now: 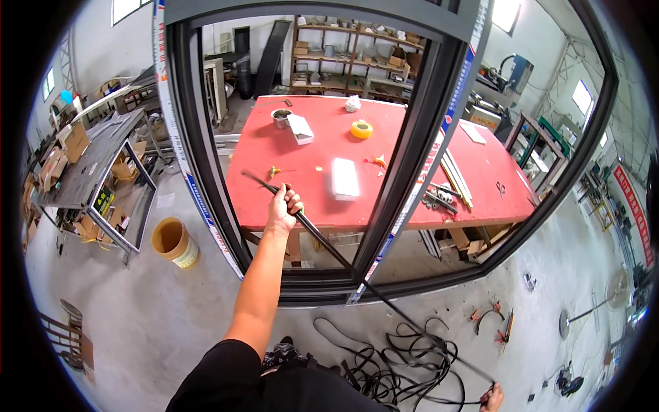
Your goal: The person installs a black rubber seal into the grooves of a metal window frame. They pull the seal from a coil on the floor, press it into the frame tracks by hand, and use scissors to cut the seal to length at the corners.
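My left hand [284, 206] is closed around a black rubber sealing strip [328, 245], reaching through the left opening of a dark grey metal window frame [415, 137]. A short free end of the strip sticks out past my fist, over the near part of the red table. From my fist the strip slants down to the right across the frame's lower rail. At the lower right my right hand [491, 397] grips a black strip with curled fingers, partly cut off by the picture's edge. Loose coils of the strip [412, 364] lie tangled on the floor between my hands.
Behind the frame, the red table [274, 154] carries a white box [344, 180], yellow tape [362, 129], a metal cup [281, 119] and scissors [500, 187]. A yellow bucket [173, 242] stands on the left. Tools [505, 329] and a fan [611, 299] are on the right floor.
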A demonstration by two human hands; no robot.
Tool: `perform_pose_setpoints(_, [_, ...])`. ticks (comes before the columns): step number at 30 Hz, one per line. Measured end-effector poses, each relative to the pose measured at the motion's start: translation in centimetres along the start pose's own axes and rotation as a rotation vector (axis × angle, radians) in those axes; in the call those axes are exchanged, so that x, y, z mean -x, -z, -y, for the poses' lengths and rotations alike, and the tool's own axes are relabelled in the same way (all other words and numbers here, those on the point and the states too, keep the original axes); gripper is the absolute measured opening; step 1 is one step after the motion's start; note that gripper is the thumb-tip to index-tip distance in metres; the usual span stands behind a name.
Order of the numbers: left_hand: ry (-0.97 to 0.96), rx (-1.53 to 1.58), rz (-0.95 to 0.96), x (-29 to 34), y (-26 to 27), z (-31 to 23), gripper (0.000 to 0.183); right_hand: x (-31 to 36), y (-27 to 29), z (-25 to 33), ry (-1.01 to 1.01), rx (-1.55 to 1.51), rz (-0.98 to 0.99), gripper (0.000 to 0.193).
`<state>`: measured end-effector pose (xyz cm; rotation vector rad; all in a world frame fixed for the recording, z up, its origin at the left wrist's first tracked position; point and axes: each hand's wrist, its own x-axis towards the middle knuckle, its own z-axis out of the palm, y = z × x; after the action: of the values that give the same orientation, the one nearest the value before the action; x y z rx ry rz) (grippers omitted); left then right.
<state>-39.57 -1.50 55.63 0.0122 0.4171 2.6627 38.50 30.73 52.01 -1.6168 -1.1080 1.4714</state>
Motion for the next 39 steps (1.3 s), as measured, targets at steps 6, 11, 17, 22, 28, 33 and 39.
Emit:
perform_pose_setpoints(6, [-0.163,-0.254,0.087,3.4,-4.2,-2.9,0.022,0.3,-1.3,-2.9,-0.076,0.241,-0.083,0.033])
perform_pose_setpoints(11, [-0.200,-0.333,0.251,6.2,-7.3,-5.6,0.027,0.6,-3.3,-3.9,-0.164,0.461,-0.046,0.033])
perform_pose_setpoints(17, [-0.096,-0.421,0.441,10.8,-11.6,-6.3,0.035,0.6,-8.0,-5.1,-0.090,0.669,0.097,0.031])
perform_pose_setpoints(22, [-0.104,-0.432,0.509,12.8,-15.1,-5.9,0.042,0.3,-10.8,-6.2,0.003,0.791,0.206,0.029])
perform_pose_setpoints(28, [-0.253,-0.464,0.492,11.0,-18.9,-10.1,0.037,-0.5,-12.1,-8.0,0.095,0.916,0.307,0.028])
perform_pose_setpoints(33, [-0.224,-0.532,0.538,11.8,-20.9,-10.3,0.034,-1.1,-11.2,-9.8,0.163,1.003,0.354,0.028])
perform_pose_setpoints(39, [-0.171,-0.500,0.548,15.3,-23.3,-6.7,0.032,-2.0,-10.6,-13.3,0.396,1.132,0.462,0.028])
